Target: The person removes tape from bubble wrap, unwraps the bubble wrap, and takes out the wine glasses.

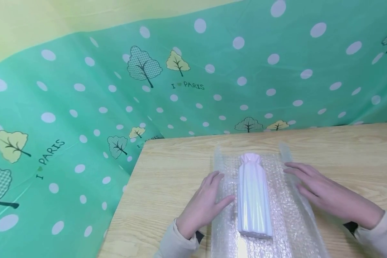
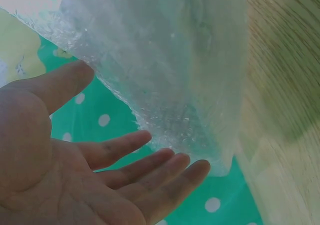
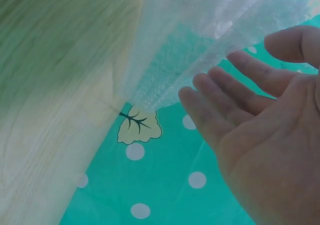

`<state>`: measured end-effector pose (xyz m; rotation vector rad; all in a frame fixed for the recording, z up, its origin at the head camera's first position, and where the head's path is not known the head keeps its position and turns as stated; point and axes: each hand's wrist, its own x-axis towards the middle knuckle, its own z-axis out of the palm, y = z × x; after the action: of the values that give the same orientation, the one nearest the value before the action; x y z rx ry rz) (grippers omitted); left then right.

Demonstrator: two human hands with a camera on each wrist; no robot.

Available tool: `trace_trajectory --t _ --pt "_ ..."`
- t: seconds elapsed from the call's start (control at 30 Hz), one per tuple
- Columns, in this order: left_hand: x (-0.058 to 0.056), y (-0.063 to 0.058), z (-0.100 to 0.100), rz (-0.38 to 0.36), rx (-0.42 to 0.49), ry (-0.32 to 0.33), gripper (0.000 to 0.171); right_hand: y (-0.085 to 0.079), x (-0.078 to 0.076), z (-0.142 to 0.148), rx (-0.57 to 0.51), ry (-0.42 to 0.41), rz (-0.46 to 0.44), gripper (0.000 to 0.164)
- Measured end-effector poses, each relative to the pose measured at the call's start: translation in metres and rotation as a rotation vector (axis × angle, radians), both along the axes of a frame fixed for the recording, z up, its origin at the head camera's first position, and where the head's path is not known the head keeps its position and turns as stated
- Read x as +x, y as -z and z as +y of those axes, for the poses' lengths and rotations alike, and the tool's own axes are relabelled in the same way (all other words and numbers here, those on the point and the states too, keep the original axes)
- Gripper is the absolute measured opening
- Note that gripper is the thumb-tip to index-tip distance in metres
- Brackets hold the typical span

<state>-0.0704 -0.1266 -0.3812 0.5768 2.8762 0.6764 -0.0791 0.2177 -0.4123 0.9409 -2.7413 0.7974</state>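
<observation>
A pale vase [image 1: 254, 197], pinkish at its pinched neck and bluish-white below, lies on its side on a sheet of bubble wrap [image 1: 278, 215]. The wrap's left and right edges stand up from the table. My left hand [image 1: 204, 200] is at the left edge, fingers extended and thumb pointing toward the vase. At the right edge is my right hand [image 1: 322, 191], its fingers also extended. In both wrist views the fingertips [image 2: 201, 168] [image 3: 187, 94] meet or nearly meet the plastic; firm contact cannot be told. Neither hand grips anything.
A light wood-grain table [image 1: 167, 179] lies under the wrap. Behind it and to the left hangs a green cloth [image 1: 93, 86] with white dots, printed trees and lettering. The table's left edge runs beside this cloth.
</observation>
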Motion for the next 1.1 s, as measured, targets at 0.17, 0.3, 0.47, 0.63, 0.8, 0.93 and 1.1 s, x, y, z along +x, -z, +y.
trace_trajectory --t 0.17,0.3,0.47,0.63,0.8,0.93,1.1 --pt "-0.002 0.001 -0.001 -0.003 0.005 0.002 0.073 -0.004 0.001 -0.001 0.012 0.052 -0.099 0.045" --pt "-0.003 0.001 -0.002 -0.004 0.003 0.005 0.072 -0.004 0.000 0.000 0.034 0.058 -0.076 0.051" --pt "-0.003 0.000 -0.002 0.000 0.000 0.009 0.072 -0.002 -0.001 0.001 0.054 0.061 -0.037 0.058" --pt "-0.003 0.000 -0.003 0.009 -0.005 0.017 0.072 0.003 -0.002 0.001 0.043 0.041 -0.005 0.060" --pt "-0.002 0.001 -0.004 -0.006 -0.007 0.017 0.074 0.004 -0.002 0.002 0.055 0.046 -0.012 0.058" --pt "-0.002 0.002 -0.004 -0.012 -0.007 0.015 0.074 0.006 -0.001 0.003 0.060 0.049 -0.008 0.058" --pt "-0.003 -0.001 -0.005 -0.007 -0.014 0.013 0.073 0.009 -0.003 0.004 0.058 0.039 0.035 0.060"
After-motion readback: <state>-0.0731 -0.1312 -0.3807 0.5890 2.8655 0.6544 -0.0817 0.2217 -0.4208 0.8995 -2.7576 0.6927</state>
